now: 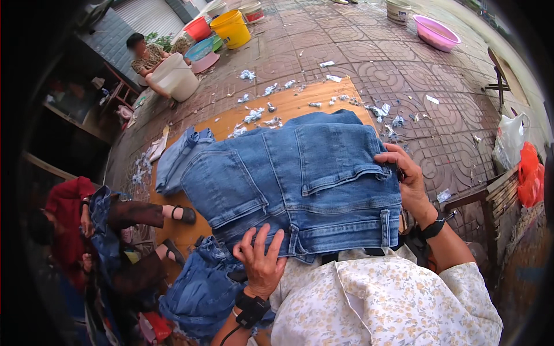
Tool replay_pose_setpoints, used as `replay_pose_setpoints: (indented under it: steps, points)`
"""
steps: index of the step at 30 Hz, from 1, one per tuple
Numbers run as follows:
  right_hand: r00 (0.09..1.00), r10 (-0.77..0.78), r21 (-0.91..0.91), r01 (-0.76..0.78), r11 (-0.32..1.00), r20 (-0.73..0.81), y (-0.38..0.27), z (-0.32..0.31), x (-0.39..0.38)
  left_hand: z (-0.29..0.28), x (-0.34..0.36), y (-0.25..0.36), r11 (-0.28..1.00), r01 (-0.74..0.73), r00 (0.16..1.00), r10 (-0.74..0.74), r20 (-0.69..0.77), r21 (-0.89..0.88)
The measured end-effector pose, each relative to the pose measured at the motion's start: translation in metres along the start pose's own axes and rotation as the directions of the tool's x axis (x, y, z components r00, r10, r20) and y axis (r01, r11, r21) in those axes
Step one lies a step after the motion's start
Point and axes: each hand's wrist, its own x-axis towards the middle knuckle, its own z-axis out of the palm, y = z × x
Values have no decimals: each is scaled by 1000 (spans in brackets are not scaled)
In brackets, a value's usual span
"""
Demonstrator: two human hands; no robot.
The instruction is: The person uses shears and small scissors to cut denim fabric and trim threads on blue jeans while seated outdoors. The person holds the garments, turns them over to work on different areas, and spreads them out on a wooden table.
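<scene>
A pair of blue jeans (283,167) lies in front of me, back pockets up and waistband toward my body. My left hand (261,259) rests on the waistband with its fingers spread. At the right side edge, my right hand (407,176) has its fingers curled over the denim, gripping it beside a back pocket. Lighter blue folded jeans (176,164) lie past the left side of the pair. Below them, crumpled blue jeans (202,285) are heaped near my left forearm. Under the pair is a brown wooden board (340,89).
Blue-white thread scraps (253,116) litter the board and paving. At left, a seated person in red (66,202) handles denim. Farther off, another person sits by a white bucket (176,78), near a yellow bucket (231,30). A pink basin (435,33) stands far right; a wooden bench (501,196) is nearer.
</scene>
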Motion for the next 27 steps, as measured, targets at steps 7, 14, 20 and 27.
replay_pose_setpoints:
  steps: [7, 14, 20, 27]
  points:
    - [990, -7, 202, 36, 979, -144, -9, -3, 21, -17, 27, -21, 998, -15, 991, 7, -137, -56]
    - [833, -489, -176, 457, 872, -258, -20, -27, 161, -120, 130, -23, 910, 117, 986, -156, -66, -398]
    - [760, -428, 160, 560, 813, -489, -97, -34, 263, -190, 201, 0, 206, 267, 958, -159, 237, -941]
    - [709, -507, 233, 668, 707, -491, -129, -69, 309, -185, 211, 10, -94, 276, 960, -11, 278, -957]
